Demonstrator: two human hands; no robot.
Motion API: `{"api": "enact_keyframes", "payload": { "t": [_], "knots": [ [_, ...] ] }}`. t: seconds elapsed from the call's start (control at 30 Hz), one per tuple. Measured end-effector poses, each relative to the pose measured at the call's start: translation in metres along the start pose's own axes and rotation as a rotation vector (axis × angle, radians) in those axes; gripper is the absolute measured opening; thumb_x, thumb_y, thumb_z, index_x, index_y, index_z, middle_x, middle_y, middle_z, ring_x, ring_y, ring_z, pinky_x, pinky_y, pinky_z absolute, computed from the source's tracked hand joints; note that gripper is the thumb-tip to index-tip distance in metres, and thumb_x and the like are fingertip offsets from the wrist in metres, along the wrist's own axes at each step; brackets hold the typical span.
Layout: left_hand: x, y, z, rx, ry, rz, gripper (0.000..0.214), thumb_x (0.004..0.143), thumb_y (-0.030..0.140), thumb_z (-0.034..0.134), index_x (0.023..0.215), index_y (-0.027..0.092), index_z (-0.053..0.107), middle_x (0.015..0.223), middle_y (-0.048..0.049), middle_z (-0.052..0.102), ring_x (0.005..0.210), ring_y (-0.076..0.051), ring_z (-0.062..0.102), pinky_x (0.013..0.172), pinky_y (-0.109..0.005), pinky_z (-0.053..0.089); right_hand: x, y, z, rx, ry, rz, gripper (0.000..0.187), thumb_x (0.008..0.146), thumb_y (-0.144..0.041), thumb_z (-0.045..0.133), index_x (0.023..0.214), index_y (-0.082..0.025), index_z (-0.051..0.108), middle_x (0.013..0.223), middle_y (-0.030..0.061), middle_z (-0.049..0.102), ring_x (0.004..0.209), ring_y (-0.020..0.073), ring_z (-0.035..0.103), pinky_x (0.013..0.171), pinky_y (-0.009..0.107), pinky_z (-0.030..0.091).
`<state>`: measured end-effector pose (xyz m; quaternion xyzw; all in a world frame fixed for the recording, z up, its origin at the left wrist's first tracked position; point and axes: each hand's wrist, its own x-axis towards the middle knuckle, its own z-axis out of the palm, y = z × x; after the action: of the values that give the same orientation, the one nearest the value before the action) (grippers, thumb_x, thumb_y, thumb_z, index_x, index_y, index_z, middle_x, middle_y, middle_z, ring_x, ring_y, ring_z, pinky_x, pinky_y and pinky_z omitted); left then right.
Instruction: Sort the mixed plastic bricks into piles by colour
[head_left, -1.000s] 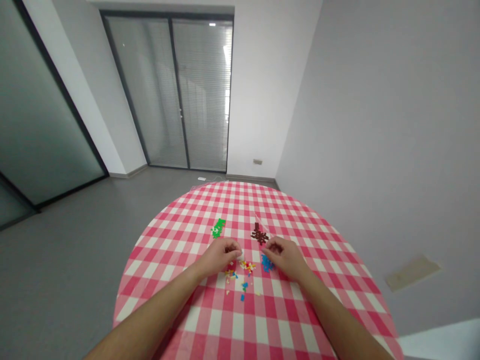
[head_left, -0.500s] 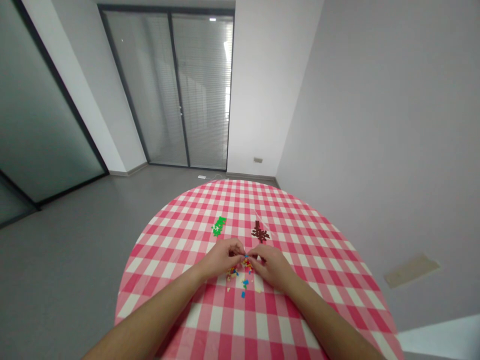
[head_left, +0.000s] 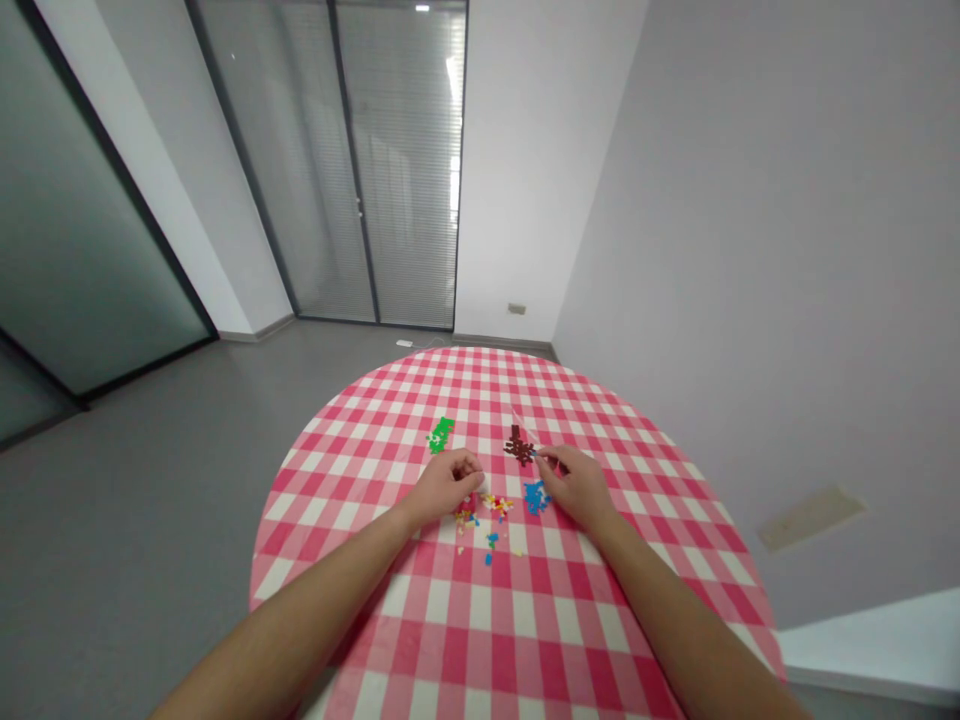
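My left hand [head_left: 446, 487] is curled low over a small pile of red bricks [head_left: 466, 506], which it partly hides. My right hand [head_left: 574, 487] reaches to the edge of a dark brown brick pile [head_left: 519, 446], its fingertips pinched on a tiny brick. Just below those fingers lies a blue brick pile [head_left: 535, 496]. A mixed heap of small bricks [head_left: 496, 505] sits between my hands. Farther up the cloth is a green brick pile [head_left: 442, 434]. Several loose blue bricks [head_left: 491, 545] lie nearer me.
The bricks lie on a round table with a pink-and-white gingham cloth [head_left: 480, 625]. Around it is a grey floor [head_left: 150, 480]. A glass door with blinds [head_left: 397, 160] stands at the far end, with a pale wall [head_left: 750, 250] to the right.
My hands have separated from the mixed heap. The right hand moved right and forward to the brown pile, the left moved slightly left, and the view tilted a little lower.
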<state>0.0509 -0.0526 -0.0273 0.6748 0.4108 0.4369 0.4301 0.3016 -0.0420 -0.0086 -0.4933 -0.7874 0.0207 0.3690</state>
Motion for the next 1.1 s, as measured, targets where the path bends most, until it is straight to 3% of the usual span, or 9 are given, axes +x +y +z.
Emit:
{"api": "enact_keyframes", "payload": {
  "t": [0.43, 0.73, 1.1],
  "knots": [
    [0.000, 0.001, -0.001, -0.013, 0.031, -0.002, 0.012, 0.078, 0.025, 0.062, 0.072, 0.016, 0.058, 0.059, 0.0020, 0.055, 0.053, -0.010, 0.047, 0.053, -0.023, 0.036, -0.001, 0.007, -0.005, -0.047, -0.101, 0.068, 0.026, 0.088, -0.033, 0.052, 0.093, -0.017, 0.071, 0.082, 0.0081, 0.072, 0.069, 0.0200, 0.062, 0.063, 0.030, 0.044],
    [-0.003, -0.002, 0.002, 0.110, -0.041, 0.025, 0.008, 0.079, 0.022, 0.060, 0.075, 0.016, 0.061, 0.062, 0.0001, 0.061, 0.054, -0.011, 0.050, 0.052, -0.023, 0.035, -0.025, -0.007, -0.022, 0.125, -0.340, 0.120, 0.021, 0.086, -0.029, 0.055, 0.087, -0.020, 0.074, 0.081, 0.0056, 0.072, 0.072, 0.0193, 0.063, 0.064, 0.028, 0.044],
    [-0.005, -0.001, 0.002, 0.151, -0.052, 0.035, 0.008, 0.081, 0.023, 0.058, 0.078, 0.016, 0.062, 0.066, -0.0011, 0.063, 0.057, -0.012, 0.053, 0.053, -0.023, 0.037, -0.033, 0.006, -0.019, 0.207, -0.368, 0.236, 0.021, 0.083, -0.032, 0.059, 0.087, -0.020, 0.075, 0.083, 0.0066, 0.074, 0.072, 0.0205, 0.064, 0.064, 0.029, 0.046]
  ]
}}
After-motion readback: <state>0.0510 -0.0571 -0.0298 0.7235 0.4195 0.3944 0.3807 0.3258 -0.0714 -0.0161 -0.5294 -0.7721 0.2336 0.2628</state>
